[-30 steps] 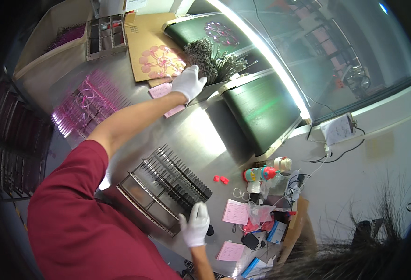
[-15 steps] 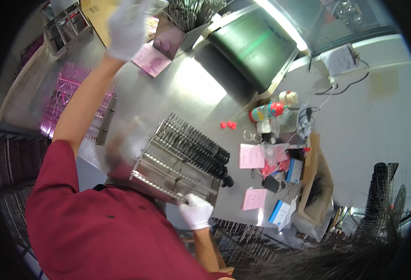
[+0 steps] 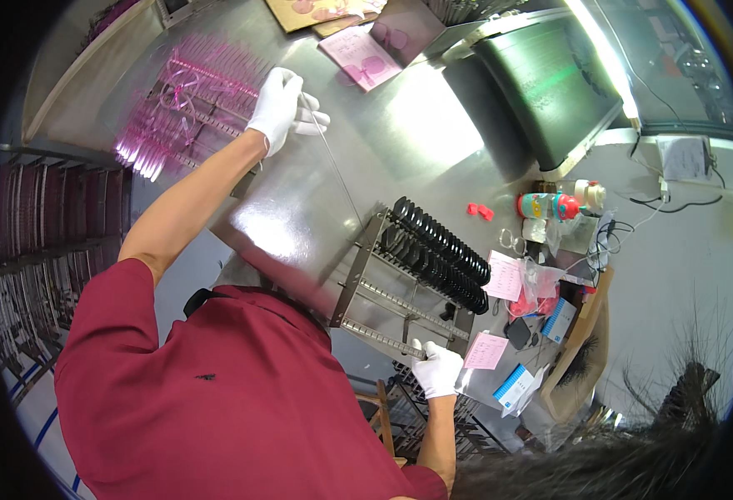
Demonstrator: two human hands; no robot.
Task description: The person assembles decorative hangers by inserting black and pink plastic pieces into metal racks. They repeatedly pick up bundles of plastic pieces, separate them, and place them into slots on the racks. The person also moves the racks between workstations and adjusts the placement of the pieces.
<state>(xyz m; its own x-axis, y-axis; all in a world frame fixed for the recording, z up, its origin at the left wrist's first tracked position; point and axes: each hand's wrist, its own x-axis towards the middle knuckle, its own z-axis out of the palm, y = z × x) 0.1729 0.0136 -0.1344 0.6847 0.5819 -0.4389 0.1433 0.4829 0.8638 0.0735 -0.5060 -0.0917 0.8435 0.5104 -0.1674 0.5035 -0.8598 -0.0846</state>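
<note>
My left hand (image 3: pixel 276 110), in a white glove, pinches a long thin metal rod (image 3: pixel 333 165) between thumb and fingers, other fingers apart. The rod slants down towards the far left corner of a metal rack (image 3: pixel 352 282). Several black curved pieces (image 3: pixel 437 254), perhaps eyeglass parts, stand in rows along the rack's far side; its notched near bars are bare. My right hand (image 3: pixel 438 369), also gloved in white, grips the rack's near right corner with fingers curled round the bar.
Left of my left hand stands another rack with clear pink pieces (image 3: pixel 185 96). Pink slips (image 3: pixel 366 60), a green-lidded dark bin (image 3: pixel 550 92), red bits (image 3: pixel 479 211), a bottle (image 3: pixel 546 205), a blue box (image 3: pixel 514 385) and a cardboard box (image 3: pixel 579 358) lie around the steel table.
My left hand has come back from beside the box of thin metal rods, now with one rod in it. My right hand keeps its grip on the rack. The whole view has shifted.
</note>
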